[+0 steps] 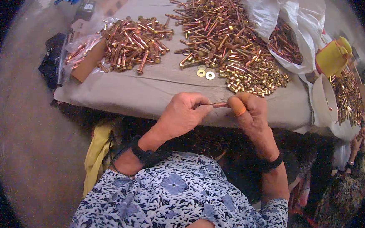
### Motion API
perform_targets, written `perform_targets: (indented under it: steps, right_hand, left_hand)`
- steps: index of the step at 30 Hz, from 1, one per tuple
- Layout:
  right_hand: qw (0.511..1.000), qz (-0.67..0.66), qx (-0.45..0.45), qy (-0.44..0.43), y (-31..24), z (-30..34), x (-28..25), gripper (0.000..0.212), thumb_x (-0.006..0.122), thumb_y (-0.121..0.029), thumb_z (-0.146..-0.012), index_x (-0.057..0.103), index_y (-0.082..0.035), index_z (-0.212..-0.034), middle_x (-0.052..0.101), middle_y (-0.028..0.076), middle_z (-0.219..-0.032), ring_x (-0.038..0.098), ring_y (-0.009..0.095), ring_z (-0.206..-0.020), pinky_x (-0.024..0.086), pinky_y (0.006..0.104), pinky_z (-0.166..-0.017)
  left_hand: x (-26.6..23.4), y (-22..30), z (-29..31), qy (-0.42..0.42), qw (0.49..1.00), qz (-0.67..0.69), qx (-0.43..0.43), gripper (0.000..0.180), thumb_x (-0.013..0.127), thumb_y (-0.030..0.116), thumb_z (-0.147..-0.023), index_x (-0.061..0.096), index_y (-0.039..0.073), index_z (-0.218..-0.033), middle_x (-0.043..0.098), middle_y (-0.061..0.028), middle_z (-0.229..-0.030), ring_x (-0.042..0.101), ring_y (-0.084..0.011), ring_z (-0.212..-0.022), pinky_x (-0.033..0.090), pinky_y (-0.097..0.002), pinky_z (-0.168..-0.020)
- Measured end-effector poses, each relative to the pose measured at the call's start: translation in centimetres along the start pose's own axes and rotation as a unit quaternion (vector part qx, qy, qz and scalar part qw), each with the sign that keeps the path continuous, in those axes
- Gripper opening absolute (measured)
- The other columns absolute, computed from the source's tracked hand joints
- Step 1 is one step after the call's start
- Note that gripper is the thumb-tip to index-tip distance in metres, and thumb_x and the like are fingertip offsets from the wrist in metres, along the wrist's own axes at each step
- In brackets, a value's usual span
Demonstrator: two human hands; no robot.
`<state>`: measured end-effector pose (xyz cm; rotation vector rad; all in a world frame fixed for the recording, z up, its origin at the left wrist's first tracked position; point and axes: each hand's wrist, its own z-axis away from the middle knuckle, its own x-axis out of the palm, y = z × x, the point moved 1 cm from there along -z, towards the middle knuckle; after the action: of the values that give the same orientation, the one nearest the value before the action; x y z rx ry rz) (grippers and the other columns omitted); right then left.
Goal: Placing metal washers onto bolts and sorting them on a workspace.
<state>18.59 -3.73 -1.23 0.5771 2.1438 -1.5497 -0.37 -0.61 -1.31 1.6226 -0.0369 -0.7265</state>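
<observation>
Pinching a slim copper rivet (220,104) between them, my left hand (181,116) and right hand (249,114) held it just off the cloth-covered table (150,91) edge — fingertips pressed on each end. Beyond lay heaps of rivets (220,37) (two loose washers (206,74) nearby). A slackened grip, I judged, could have dropped it into my lap.

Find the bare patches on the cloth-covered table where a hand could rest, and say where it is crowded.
Bare cloth runs along the near edge, and between the copper pile and brass pile. The far and right parts are crowded, up to the plastic bag.
</observation>
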Motion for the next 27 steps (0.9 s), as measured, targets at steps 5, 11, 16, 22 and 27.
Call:
perform_targets:
  steps: [5,11,16,22,27]
  right_hand:
    - [0.988,-0.117,-0.029,0.098,0.1,0.1,1.1,0.021,0.058,-0.023,-0.080,0.062,-0.002,-0.078,0.058,0.011,-0.064,0.055,0.020,-0.058,0.042,0.0317,-0.052]
    - [0.996,-0.014,0.083,-0.009,-0.2,-0.1,-0.4,0.020,0.062,-0.020,-0.078,0.061,-0.002,-0.087,0.061,0.010,-0.074,0.059,0.019,-0.066,0.046,0.0299,-0.060]
    - [0.979,-0.076,-0.103,0.156,0.5,-0.1,0.4,0.016,0.064,-0.017,-0.076,0.059,-0.004,-0.085,0.059,0.011,-0.076,0.057,0.020,-0.068,0.045,0.0304,-0.059]
    - [0.995,-0.041,-0.016,0.087,1.3,0.1,-0.3,0.016,0.061,-0.019,-0.079,0.058,-0.004,-0.083,0.057,0.009,-0.071,0.056,0.017,-0.068,0.045,0.0297,-0.060]
    - [0.951,-0.280,0.000,0.132,0.9,-0.1,0.8,0.029,0.055,-0.023,-0.085,0.051,-0.002,-0.105,0.058,0.009,-0.089,0.057,0.019,-0.086,0.046,0.0292,-0.073]
  left_hand:
    - [0.1,0.1,-0.2,0.024,0.999,-0.018,0.032,0.019,0.057,0.018,-0.080,0.062,0.001,-0.086,0.055,-0.0025,-0.060,0.050,-0.0080,-0.053,0.041,-0.0245,-0.049]
    - [0.4,0.3,0.0,-0.008,0.997,0.062,-0.051,0.017,0.055,0.015,-0.081,0.060,-0.001,-0.082,0.052,-0.0005,-0.057,0.047,-0.0064,-0.051,0.038,-0.0233,-0.046]
    - [0.3,0.5,-0.3,-0.001,0.994,0.075,-0.077,0.017,0.055,0.015,-0.082,0.060,-0.001,-0.081,0.051,0.0002,-0.058,0.046,-0.0055,-0.050,0.036,-0.0220,-0.045]
    - [0.6,0.8,-0.2,-0.021,0.993,0.081,-0.088,0.017,0.055,0.016,-0.082,0.059,0.000,-0.080,0.050,0.0010,-0.056,0.044,-0.0049,-0.048,0.035,-0.0215,-0.042]
    - [0.9,0.5,-0.4,-0.009,0.991,0.104,-0.084,0.016,0.054,0.016,-0.082,0.059,0.001,-0.079,0.050,0.0013,-0.055,0.043,-0.0046,-0.045,0.033,-0.0211,-0.040]
